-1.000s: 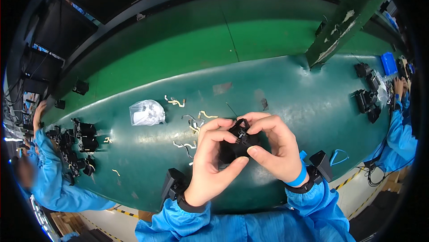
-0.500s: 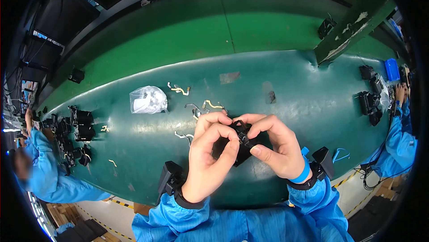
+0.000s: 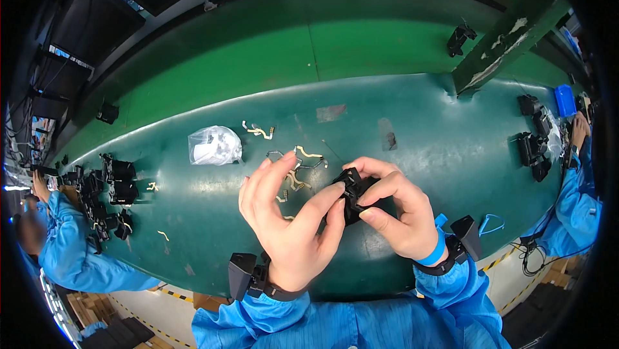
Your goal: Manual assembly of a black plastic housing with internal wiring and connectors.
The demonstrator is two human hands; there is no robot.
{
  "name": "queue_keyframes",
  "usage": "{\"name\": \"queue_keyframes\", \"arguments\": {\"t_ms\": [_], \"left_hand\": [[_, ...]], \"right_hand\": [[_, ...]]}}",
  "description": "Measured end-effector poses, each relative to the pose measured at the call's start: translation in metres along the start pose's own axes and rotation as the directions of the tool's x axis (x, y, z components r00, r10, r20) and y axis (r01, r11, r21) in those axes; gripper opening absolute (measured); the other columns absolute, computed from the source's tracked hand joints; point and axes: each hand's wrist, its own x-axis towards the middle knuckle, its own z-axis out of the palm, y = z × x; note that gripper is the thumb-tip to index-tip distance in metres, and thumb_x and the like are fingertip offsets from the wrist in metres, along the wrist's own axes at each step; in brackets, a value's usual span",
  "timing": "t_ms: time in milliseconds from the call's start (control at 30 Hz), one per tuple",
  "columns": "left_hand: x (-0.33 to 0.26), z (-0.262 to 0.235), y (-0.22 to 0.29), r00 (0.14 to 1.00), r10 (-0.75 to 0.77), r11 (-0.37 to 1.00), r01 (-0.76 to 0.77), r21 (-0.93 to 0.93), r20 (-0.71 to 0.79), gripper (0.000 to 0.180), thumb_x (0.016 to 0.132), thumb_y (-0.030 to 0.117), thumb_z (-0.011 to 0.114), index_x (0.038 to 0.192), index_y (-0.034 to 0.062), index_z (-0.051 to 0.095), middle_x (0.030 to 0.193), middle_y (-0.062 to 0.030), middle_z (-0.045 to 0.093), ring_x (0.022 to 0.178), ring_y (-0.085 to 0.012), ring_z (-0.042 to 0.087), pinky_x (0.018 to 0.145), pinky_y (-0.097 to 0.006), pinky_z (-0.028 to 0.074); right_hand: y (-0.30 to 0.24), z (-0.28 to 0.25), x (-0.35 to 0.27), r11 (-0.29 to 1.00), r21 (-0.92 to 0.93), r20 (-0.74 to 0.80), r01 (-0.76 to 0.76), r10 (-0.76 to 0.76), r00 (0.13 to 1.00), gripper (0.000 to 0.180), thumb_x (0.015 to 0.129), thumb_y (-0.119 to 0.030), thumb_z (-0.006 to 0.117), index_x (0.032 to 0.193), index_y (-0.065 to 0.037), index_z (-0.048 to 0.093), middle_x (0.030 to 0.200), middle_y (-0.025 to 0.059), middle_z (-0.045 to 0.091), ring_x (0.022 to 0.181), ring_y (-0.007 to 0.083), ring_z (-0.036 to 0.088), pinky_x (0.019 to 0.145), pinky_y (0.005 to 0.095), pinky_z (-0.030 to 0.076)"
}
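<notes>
A small black plastic assembly [image 3: 353, 189] is up off the bench, between my two hands. My right hand [image 3: 403, 213] grips its right side, with the thumb in front and the fingers curled around behind. On the left side, the index finger and thumb of my left hand [image 3: 290, 223] meet the part, while its other fingers stretch up and apart. The inner details of the black part are too dark to make out. Just beyond my left hand lie several thin flex cables [image 3: 296, 181], yellowish and grey. Another yellow flex cable [image 3: 260, 131] lies farther off.
A clear plastic bag [image 3: 215, 145] with white contents lies at left on the green bench mat [image 3: 445, 155]. Black assemblies are grouped at far left [image 3: 119, 178] and far right [image 3: 532, 149], near a blue bin [image 3: 565, 100]. A green post [image 3: 509, 42] rises at back right. Co-workers sit at both sides.
My left hand has opened its outer fingers and shifted left, uncovering more flex cables. The black part has turned in my right hand. A black piece by the green post has changed its pose.
</notes>
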Motion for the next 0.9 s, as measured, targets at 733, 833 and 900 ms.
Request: {"name": "queue_keyframes", "arguments": {"t_ms": [733,833,900], "left_hand": [[0.005,-0.001,0.000,0.995,0.094,0.992,-0.091,-0.086,0.033,0.025,0.064,0.001,0.079,0.085,0.0136,0.074,0.121,-0.0135,0.057,0.118,-0.0376,0.052,0.104,-0.051,0.039],[0.009,-0.001,-0.002,0.998,-0.022,0.947,0.039,-0.317,0.057,0.023,0.064,0.001,0.079,0.083,0.0123,0.074,0.121,-0.0138,0.057,0.119,-0.0381,0.051,0.105,-0.051,0.038],[0.007,-0.001,-0.012,0.975,-0.126,0.806,0.209,-0.554,0.185,0.020,0.066,0.001,0.079,0.083,0.0120,0.074,0.122,-0.0128,0.056,0.124,-0.0350,0.047,0.110,-0.050,0.032]], "right_hand": [[0.000,-0.005,0.002,1.000,0.014,-0.007,0.006,-0.006,1.000,0.030,0.082,-0.004,0.068,0.110,-0.004,0.058,0.122,0.0159,0.058,0.114,0.0276,0.054,0.099,0.0374,0.041],[-0.009,-0.010,0.002,0.998,-0.060,0.070,0.008,-0.004,0.998,0.035,0.079,-0.001,0.069,0.112,-0.005,0.057,0.123,0.0142,0.058,0.113,0.0277,0.054,0.099,0.0374,0.041],[-0.014,-0.008,0.000,0.999,-0.008,0.105,-0.041,0.042,0.994,0.041,0.077,0.001,0.070,0.114,-0.006,0.055,0.124,0.0118,0.057,0.113,0.0288,0.053,0.100,0.0385,0.040]]}}
